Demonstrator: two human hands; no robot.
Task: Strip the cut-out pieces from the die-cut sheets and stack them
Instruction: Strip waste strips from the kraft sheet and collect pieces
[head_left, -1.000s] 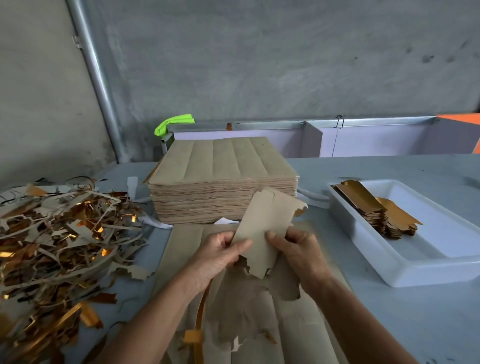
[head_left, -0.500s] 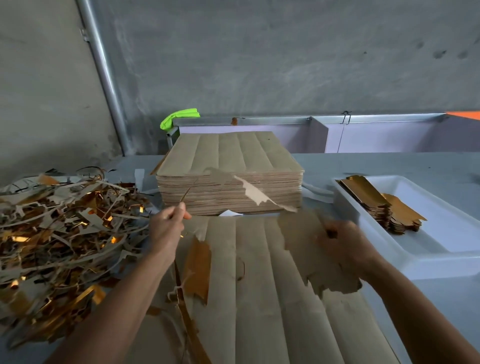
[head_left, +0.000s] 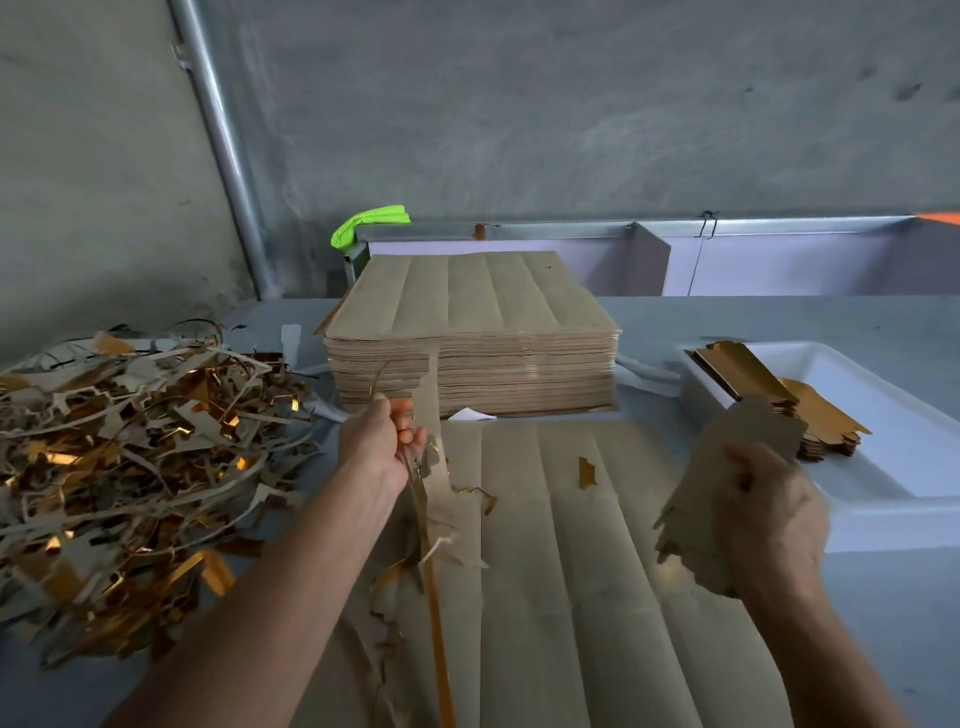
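Scrap pile (head_left: 130, 457) noted at far left of table (head_left: 883, 623). Left hand (head_left: 379, 441) is clamped on waste strips (head_left: 431, 467), which trail toward the near edge over a flat sheet (head_left: 571, 571). Sheet stack (head_left: 472, 332) stands beyond. Right hand (head_left: 769, 514) is curled round cut-out pieces (head_left: 727, 467), apparently several, though edges are blurred. Tray (head_left: 909, 467) with stacked pieces (head_left: 753, 384) lies just far-right of that hand; the right hand is the nearer. Long axis of held pieces runs near-to-far, roughly matching the stack.
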